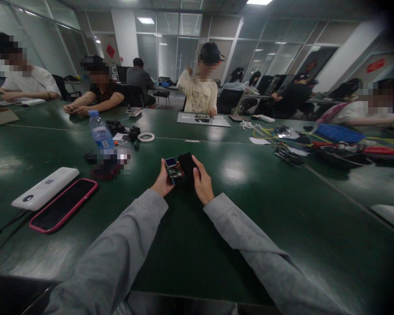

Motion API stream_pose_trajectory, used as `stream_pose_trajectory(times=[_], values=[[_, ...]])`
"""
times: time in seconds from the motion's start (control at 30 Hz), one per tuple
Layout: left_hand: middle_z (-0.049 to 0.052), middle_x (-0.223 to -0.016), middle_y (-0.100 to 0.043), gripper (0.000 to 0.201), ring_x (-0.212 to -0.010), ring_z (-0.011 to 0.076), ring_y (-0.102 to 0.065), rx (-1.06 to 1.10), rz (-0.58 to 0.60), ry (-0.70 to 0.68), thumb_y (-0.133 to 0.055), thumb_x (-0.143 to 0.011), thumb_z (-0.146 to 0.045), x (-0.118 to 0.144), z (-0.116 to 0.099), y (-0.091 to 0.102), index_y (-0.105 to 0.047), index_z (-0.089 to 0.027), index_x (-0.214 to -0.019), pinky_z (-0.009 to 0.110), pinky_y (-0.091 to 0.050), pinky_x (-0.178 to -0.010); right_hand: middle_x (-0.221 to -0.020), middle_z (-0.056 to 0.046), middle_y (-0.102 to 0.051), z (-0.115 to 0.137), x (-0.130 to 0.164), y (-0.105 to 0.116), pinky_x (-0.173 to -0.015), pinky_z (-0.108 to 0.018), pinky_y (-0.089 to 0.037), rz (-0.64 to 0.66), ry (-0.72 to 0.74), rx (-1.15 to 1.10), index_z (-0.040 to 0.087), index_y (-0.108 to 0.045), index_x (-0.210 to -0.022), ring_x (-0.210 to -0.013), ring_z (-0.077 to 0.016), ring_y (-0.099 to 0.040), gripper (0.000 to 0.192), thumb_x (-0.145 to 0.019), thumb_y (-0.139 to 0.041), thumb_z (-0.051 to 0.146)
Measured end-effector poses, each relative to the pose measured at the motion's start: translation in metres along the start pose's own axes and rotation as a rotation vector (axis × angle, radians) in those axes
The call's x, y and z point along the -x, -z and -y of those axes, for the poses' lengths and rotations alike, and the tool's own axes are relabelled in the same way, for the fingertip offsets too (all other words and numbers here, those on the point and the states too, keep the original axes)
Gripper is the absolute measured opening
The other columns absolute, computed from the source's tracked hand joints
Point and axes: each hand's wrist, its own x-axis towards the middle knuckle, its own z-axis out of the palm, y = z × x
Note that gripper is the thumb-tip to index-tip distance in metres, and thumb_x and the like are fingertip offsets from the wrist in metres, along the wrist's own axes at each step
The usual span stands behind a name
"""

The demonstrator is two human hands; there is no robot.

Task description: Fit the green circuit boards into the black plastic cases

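Note:
Above the green table, my left hand is closed around a small electronic device with a bare green circuit board and a small screen at its top. My right hand grips a flat black cover, thumb on its near face and fingers along its right edge. The two pieces are side by side, tilted, and their inner edges nearly meet. Whether they touch I cannot tell. My left palm hides the back of the board.
To the left lie a pink-edged phone, a white power bank with a cable, and a water bottle. A tape roll sits farther back. Cables and a blue tray crowd the right. Several people sit around.

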Motion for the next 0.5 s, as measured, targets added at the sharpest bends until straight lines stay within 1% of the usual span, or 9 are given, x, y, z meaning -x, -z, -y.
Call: stream_pose_trajectory(times=[0.07, 0.13, 0.23, 0.33, 0.4, 0.5], values=[[0.012, -0.088, -0.068, 0.059, -0.092, 0.0215, -0.064, 0.005, -0.009, 0.005, -0.036, -0.082, -0.064, 0.000, 0.000, 0.000, -0.062, -0.012, -0.093, 0.035, -0.051, -0.084, -0.134, -0.001, -0.047, -0.002, 0.000, 0.001, -0.109, -0.035, -0.030, 0.009, -0.015, -0.005, 0.026, -0.043, -0.132, -0.125, -0.0139, -0.042, 0.040, -0.096, -0.027, 0.036], [0.012, -0.090, -0.068, 0.059, -0.093, 0.0220, -0.064, -0.004, -0.018, 0.002, -0.037, -0.082, -0.063, 0.000, 0.000, -0.001, -0.062, -0.012, -0.094, 0.035, -0.051, -0.084, -0.133, -0.001, -0.048, -0.004, 0.000, 0.001, -0.109, -0.035, -0.030, -0.004, -0.047, 0.000, 0.025, -0.045, -0.130, -0.124, -0.0142, -0.044, 0.041, -0.096, -0.026, 0.037], [0.014, -0.095, -0.067, 0.059, -0.096, 0.0225, -0.063, -0.023, -0.022, 0.011, -0.037, -0.082, -0.064, 0.001, 0.000, -0.003, -0.061, -0.011, -0.097, 0.036, -0.051, -0.085, -0.135, -0.005, -0.046, -0.010, 0.000, -0.001, -0.109, -0.037, -0.029, -0.032, -0.142, 0.023, 0.022, -0.041, -0.133, -0.125, -0.0160, -0.042, 0.045, -0.095, -0.027, 0.042], [0.015, -0.100, -0.067, 0.059, -0.099, 0.0231, -0.063, -0.029, -0.010, 0.030, -0.037, -0.082, -0.064, 0.004, 0.000, -0.005, -0.059, -0.012, -0.100, 0.037, -0.050, -0.085, -0.135, -0.012, -0.043, -0.018, 0.001, -0.004, -0.109, -0.041, -0.028, -0.032, -0.233, 0.060, 0.016, -0.037, -0.135, -0.126, -0.0197, -0.039, 0.055, -0.092, -0.031, 0.050], [0.015, -0.104, -0.066, 0.059, -0.101, 0.0234, -0.062, -0.036, 0.000, 0.038, -0.037, -0.082, -0.063, 0.005, -0.001, -0.005, -0.059, -0.012, -0.102, 0.038, -0.050, -0.087, -0.130, -0.016, -0.043, -0.024, 0.001, -0.007, -0.109, -0.042, -0.029, -0.038, -0.240, 0.108, 0.012, -0.038, -0.134, -0.125, -0.0225, -0.039, 0.063, -0.087, -0.040, 0.054], [0.016, -0.107, -0.065, 0.060, -0.104, 0.0238, -0.061, -0.047, 0.008, 0.044, -0.035, -0.083, -0.064, 0.004, -0.001, -0.005, -0.058, -0.012, -0.103, 0.038, -0.049, -0.088, -0.126, -0.018, -0.040, -0.028, 0.001, -0.009, -0.108, -0.043, -0.029, -0.072, -0.181, 0.192, 0.009, -0.041, -0.129, -0.124, -0.0262, -0.038, 0.075, -0.072, -0.060, 0.053]])
